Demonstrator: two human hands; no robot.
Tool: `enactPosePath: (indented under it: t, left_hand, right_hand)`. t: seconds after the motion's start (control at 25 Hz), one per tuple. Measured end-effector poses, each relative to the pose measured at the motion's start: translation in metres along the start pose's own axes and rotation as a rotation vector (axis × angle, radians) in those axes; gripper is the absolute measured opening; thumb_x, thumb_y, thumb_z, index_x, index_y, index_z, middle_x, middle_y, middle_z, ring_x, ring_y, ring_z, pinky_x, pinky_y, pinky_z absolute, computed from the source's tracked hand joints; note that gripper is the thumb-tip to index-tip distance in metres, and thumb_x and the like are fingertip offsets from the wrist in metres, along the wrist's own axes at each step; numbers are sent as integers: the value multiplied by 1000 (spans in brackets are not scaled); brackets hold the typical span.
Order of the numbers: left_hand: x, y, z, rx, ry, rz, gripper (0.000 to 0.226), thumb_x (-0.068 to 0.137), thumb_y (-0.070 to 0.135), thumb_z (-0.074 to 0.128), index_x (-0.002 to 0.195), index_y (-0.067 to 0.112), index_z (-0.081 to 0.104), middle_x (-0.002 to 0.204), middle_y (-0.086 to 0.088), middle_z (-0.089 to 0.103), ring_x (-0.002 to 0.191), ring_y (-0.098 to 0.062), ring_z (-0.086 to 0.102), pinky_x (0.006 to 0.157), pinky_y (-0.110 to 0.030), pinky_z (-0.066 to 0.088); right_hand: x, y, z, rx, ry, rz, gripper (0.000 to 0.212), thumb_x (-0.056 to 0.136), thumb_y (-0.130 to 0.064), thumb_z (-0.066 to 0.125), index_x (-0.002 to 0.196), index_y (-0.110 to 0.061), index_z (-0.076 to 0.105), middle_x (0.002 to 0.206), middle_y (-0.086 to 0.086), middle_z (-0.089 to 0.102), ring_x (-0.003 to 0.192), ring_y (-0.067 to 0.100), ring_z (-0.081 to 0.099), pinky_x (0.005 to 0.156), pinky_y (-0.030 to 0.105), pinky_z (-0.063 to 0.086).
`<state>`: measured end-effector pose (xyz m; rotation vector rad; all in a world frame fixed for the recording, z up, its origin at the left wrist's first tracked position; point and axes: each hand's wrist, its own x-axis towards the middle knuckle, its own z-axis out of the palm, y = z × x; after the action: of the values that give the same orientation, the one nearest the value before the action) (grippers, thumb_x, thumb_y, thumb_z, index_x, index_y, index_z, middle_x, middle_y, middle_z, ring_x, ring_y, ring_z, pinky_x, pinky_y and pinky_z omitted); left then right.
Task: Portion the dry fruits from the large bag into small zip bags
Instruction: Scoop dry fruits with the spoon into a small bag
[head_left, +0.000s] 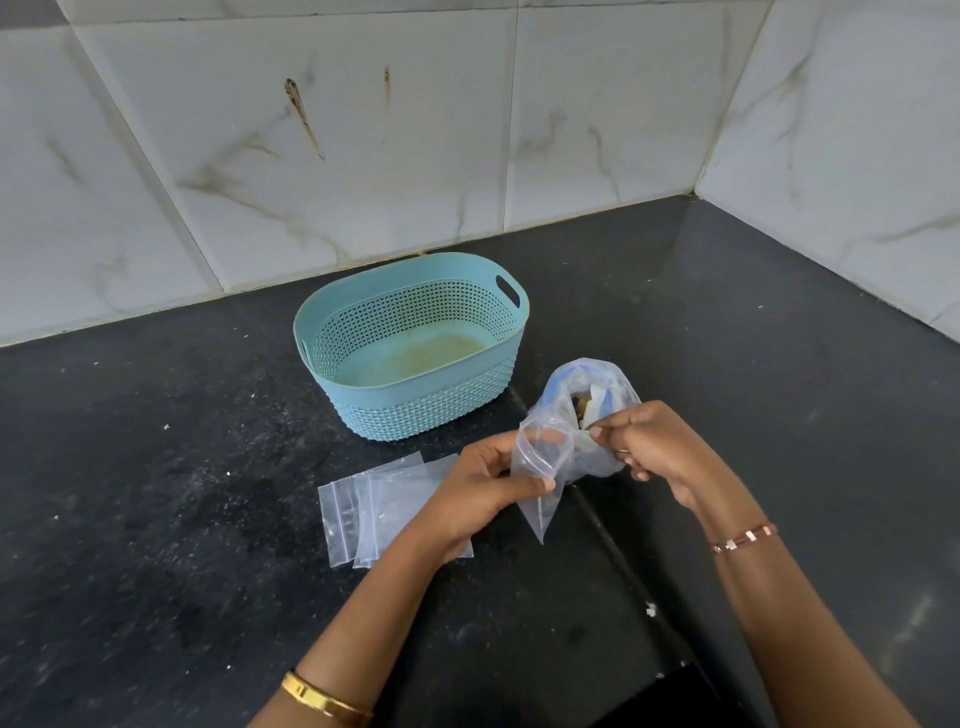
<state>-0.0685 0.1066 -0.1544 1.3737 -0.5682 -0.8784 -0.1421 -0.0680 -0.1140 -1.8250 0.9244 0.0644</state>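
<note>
Step in hand: opening the first small zip bag for filling. Your left hand grips a small zip bag, fingers curled round its middle and pinching it, so that the mouth stands up and the bottom corner hangs down to a point. Your right hand pinches something fine at thumb and forefinger, right at the bag's mouth edge; whether that is the zip lip or a piece of fruit cannot be told from this view.

The small bag is clear, thin and creased, and appears empty. No portion is judged to be in it yet.

The large bag sits on the dark surface just beyond both sets of fingers, touching or nearly touching the small bag. It is crumpled, translucent with a blue tint, its mouth slumped partly open; a few brown pieces show inside.

Spare zip bags lie flat in an overlapping stack under and to the left of your left hand, all unfilled by their look. A light blue perforated basket stands well beyond the fingers, nothing in it but a stain.

Next move, as judged: spread the small bag's mouth fully, hold it upright, then reach the right fingers into the large bag. The slack film may fold shut; keep the lip held apart.
</note>
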Motion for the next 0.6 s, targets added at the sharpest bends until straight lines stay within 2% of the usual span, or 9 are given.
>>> enactPosePath:
  t: [0.08,0.2,0.32,0.48,0.6]
  left_hand:
    - [0,0,1,24,8,-2,32,78,-6,64,104,13,66,106,-8,69,101,-18,63,94,-29,49]
    - [1,-2,1,46,55,1,30,78,-5,65,102,12,67,108,-10,69,104,-23,63,98,-37,47]
    - [0,-3,2,55,82,10,30,78,-5,65,99,16,67,109,-9,69,107,-25,62,98,-39,48]
    - [-3,0,-1,92,99,46,34,79,-5,65,98,23,65,102,0,69,102,-16,63,94,-31,49]
    - [-4,3,-3,128,108,66,36,79,-5,64,106,20,62,100,5,68,94,-4,63,88,-19,50]
  right_hand:
    - [1,1,0,55,-1,20,11,87,-10,59,89,-9,69,46,0,41,47,12,32,47,23,29]
    - [3,7,3,288,12,155,15,87,-10,58,101,-3,60,35,-5,38,32,7,27,43,22,28]
    - [3,9,3,402,47,167,15,89,-11,55,99,-3,62,38,-4,33,31,6,23,42,22,25]
    - [0,11,-2,424,54,117,16,90,-11,55,83,-4,68,40,-4,31,32,6,21,41,22,24]
    - [-2,12,-4,427,45,109,15,90,-11,56,87,-4,68,38,-5,32,32,6,21,38,21,25]
